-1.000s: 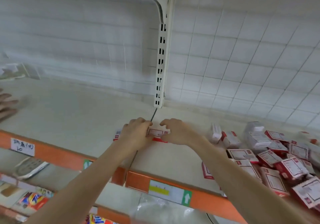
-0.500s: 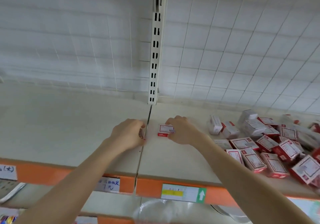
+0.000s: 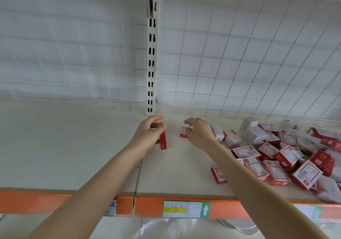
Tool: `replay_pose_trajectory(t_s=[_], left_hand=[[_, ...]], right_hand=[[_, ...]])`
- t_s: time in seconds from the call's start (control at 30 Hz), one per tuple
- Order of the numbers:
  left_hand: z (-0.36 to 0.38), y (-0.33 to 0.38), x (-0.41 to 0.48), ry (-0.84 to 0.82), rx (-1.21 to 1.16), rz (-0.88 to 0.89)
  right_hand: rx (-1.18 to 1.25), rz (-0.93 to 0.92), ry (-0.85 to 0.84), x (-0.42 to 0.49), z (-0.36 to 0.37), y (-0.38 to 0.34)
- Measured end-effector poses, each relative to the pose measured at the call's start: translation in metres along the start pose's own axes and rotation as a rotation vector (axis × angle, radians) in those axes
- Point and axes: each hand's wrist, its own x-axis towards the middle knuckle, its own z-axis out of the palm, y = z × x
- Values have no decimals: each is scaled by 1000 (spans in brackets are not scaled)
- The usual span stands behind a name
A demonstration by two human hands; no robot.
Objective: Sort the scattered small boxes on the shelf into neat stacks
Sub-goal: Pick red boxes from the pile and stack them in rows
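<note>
My left hand [image 3: 149, 132] grips a small red and white box [image 3: 163, 140] on edge, its red side facing me, just above the cream shelf [image 3: 73, 146]. My right hand [image 3: 199, 133] hovers with loosely curled fingers over another small box [image 3: 183, 132] that lies flat on the shelf; whether the fingers touch it is unclear. A heap of several scattered red and white boxes [image 3: 280, 152] fills the shelf's right side, and one box [image 3: 218, 174] lies alone nearer the front edge, beside my right forearm.
The slotted upright post [image 3: 151, 63] rises from the shelf's back, right behind my hands. A white wire grid [image 3: 239, 54] backs the shelf. The orange front rail [image 3: 147, 206] carries a price label [image 3: 186, 209]. Clear plastic [image 3: 166, 227] lies on the lower shelf.
My hands have drawn apart. The left hand has lifted and turned one box onto its edge; the right hand has loosened over the other box lying flat.
</note>
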Motion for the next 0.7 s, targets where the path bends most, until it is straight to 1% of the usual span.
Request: replay_pose_trajectory(t_s=[0.03,0.07,0.1,0.13,0.17,0.23,0.27,0.33,0.47,0.57,0.63,0.7], left_hand=[[3,3,2,13,-165,-94],[6,4,4,30,-315,-176],[10,6,5,47,-444,-241],[13,6,6,64,-539,-288],[17,5,6,79,-597,-318],[22,1,7,99,-677,-353],[24,0,7,102,-714,-365],[25,1,6,102,-746,-350],[23,5,6,68,-686,-232],[20,0,8,56,-528,-164],[18,-6,9,90,-292,-95],[14,-10,6,95,45,52]], right_hand=[[184,8,-46,-2,-3,-5],[371,23,-129,-6,-5,-10],[487,35,-225,-9,-7,-13],[509,26,-300,-12,-7,-15],[482,5,-332,-14,-5,-15],[427,-7,-303,-16,0,-12],[441,8,-290,-16,2,-10],[549,50,-308,-17,5,-8],[849,121,-281,-15,7,-11],[909,193,-226,-10,7,-12],[923,241,-180,-5,8,-11],[883,259,-145,0,10,-10]])
